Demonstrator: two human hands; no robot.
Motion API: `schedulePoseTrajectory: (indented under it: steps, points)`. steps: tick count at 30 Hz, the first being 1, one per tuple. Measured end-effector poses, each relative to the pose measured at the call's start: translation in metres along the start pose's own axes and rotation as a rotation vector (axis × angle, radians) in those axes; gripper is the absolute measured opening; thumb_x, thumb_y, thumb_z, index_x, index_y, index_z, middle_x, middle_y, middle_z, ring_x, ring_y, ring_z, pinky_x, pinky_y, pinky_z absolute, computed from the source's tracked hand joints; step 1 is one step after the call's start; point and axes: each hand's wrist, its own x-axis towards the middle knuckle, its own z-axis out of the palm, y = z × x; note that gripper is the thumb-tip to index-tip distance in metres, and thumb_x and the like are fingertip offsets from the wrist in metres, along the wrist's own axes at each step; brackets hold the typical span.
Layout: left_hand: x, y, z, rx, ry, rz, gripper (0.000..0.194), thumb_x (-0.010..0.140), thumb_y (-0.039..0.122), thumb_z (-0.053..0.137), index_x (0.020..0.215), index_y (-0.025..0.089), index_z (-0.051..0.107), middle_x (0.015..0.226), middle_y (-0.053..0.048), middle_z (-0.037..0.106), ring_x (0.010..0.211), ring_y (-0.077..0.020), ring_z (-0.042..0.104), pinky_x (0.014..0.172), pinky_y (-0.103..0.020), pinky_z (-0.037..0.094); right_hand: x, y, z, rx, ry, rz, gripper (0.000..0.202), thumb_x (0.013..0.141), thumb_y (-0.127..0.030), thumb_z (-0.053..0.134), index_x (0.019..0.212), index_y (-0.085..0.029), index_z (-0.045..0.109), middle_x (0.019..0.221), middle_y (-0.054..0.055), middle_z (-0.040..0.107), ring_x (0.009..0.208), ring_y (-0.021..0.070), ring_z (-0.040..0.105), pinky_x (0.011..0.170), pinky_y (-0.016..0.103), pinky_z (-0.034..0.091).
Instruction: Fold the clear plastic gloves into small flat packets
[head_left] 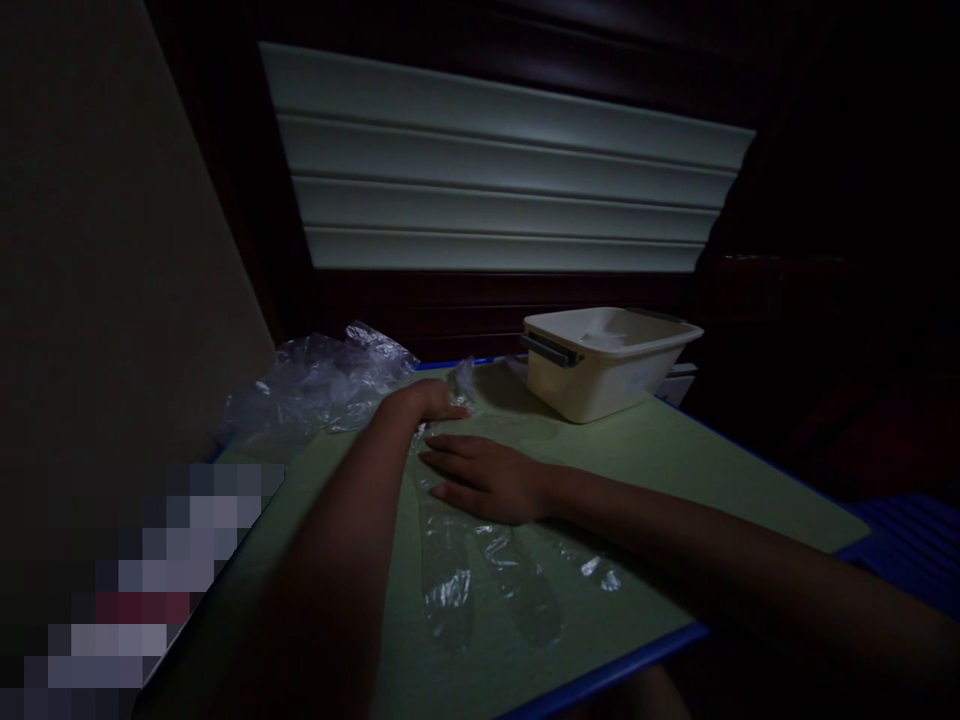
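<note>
A clear disposable plastic glove (pixel 448 590) lies spread on the green tabletop, its fingers pointing toward the front edge. My right hand (pixel 491 478) rests flat on the glove's palm area, fingers stretched out to the left. Just beyond it, my left hand (pixel 429 400) is closed on the far end of the glove, and crinkled film sticks up past its fingers. Dim light hides exactly how the fingertips grip the film. Part of the glove is covered by my right hand and forearm.
A heap of crumpled clear plastic (pixel 322 385) sits at the table's back left. At the back right stands a cream plastic bin (pixel 600 385) with grey handles and something pale inside. The green table (pixel 637 560) has a blue edge. White slatted panels (pixel 495 190) rise behind.
</note>
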Motion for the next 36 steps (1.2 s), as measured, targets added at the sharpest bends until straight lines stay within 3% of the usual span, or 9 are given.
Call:
schedulePoseTrajectory:
  steps: [8, 17, 21, 25, 27, 29, 33, 36]
  points:
    - [0.004, -0.004, 0.004, 0.017, 0.082, 0.001, 0.032, 0.094, 0.036, 0.058, 0.116, 0.014, 0.059, 0.117, -0.008, 0.06, 0.101, -0.0259, 0.061, 0.085, -0.043, 0.054, -0.015, -0.02, -0.002, -0.015, -0.079, 0.013, 0.062, 0.1, -0.043, 0.037, 0.146, -0.002, 0.035, 0.152, 0.029, 0.028, 0.144, 0.0344, 0.023, 0.114, 0.054, 0.021]
    - [0.007, -0.006, 0.006, 0.014, 0.097, 0.014, 0.031, 0.094, 0.036, 0.058, 0.117, 0.014, 0.058, 0.117, -0.009, 0.06, 0.1, -0.0247, 0.061, 0.085, -0.043, 0.054, -0.067, -0.068, -0.023, 0.201, -0.203, -0.085, 0.069, 0.097, -0.048, 0.043, 0.15, -0.007, 0.026, 0.155, 0.023, 0.018, 0.146, 0.0282, 0.013, 0.118, 0.051, 0.012]
    - [0.007, -0.006, 0.006, 0.006, 0.096, 0.008, 0.031, 0.094, 0.036, 0.058, 0.117, 0.014, 0.058, 0.117, -0.009, 0.06, 0.1, -0.0247, 0.061, 0.084, -0.043, 0.054, -0.081, -0.078, -0.027, 0.252, -0.248, -0.127, 0.055, 0.1, -0.032, 0.041, 0.148, -0.004, 0.032, 0.153, 0.021, 0.026, 0.144, 0.0274, 0.018, 0.117, 0.052, 0.016]
    - [0.007, -0.006, 0.006, -0.007, 0.081, -0.006, 0.031, 0.094, 0.036, 0.058, 0.116, 0.014, 0.058, 0.115, -0.009, 0.06, 0.098, -0.024, 0.062, 0.083, -0.042, 0.054, -0.085, -0.083, -0.036, 0.34, -0.254, -0.155, 0.048, 0.099, -0.02, 0.04, 0.146, -0.011, 0.037, 0.151, 0.018, 0.034, 0.142, 0.0252, 0.03, 0.116, 0.052, 0.022]
    - [0.007, -0.006, 0.006, -0.015, 0.068, -0.018, 0.031, 0.094, 0.036, 0.058, 0.116, 0.014, 0.058, 0.114, -0.009, 0.061, 0.097, -0.0237, 0.062, 0.083, -0.042, 0.055, -0.082, -0.08, -0.043, 0.38, -0.229, -0.157, 0.058, 0.095, -0.028, 0.053, 0.148, -0.012, 0.035, 0.152, 0.015, 0.037, 0.14, 0.0224, 0.035, 0.115, 0.042, 0.028]
    - [0.009, -0.007, 0.006, -0.022, 0.062, -0.026, 0.03, 0.095, 0.036, 0.058, 0.115, 0.014, 0.059, 0.113, -0.008, 0.061, 0.096, -0.0235, 0.063, 0.082, -0.041, 0.055, -0.076, -0.068, -0.047, 0.311, -0.087, -0.078, 0.059, 0.092, -0.035, 0.057, 0.144, -0.01, 0.042, 0.15, 0.015, 0.042, 0.138, 0.0228, 0.038, 0.114, 0.037, 0.031]
    - [0.009, -0.007, 0.006, -0.032, 0.07, -0.025, 0.03, 0.094, 0.037, 0.058, 0.114, 0.014, 0.059, 0.113, -0.008, 0.061, 0.096, -0.0239, 0.063, 0.082, -0.041, 0.055, -0.065, -0.023, -0.035, 0.015, 0.047, 0.226, 0.065, 0.096, -0.043, 0.044, 0.147, -0.003, 0.034, 0.153, 0.023, 0.032, 0.14, 0.0289, 0.034, 0.113, 0.044, 0.031]
    - [0.008, -0.006, 0.005, -0.026, 0.08, -0.023, 0.031, 0.094, 0.037, 0.058, 0.115, 0.013, 0.059, 0.114, -0.008, 0.061, 0.098, -0.0249, 0.062, 0.083, -0.042, 0.054, -0.071, 0.006, -0.021, -0.032, 0.041, 0.316, 0.061, 0.098, -0.041, 0.039, 0.143, 0.0, 0.04, 0.149, 0.028, 0.035, 0.138, 0.0352, 0.037, 0.112, 0.053, 0.031]
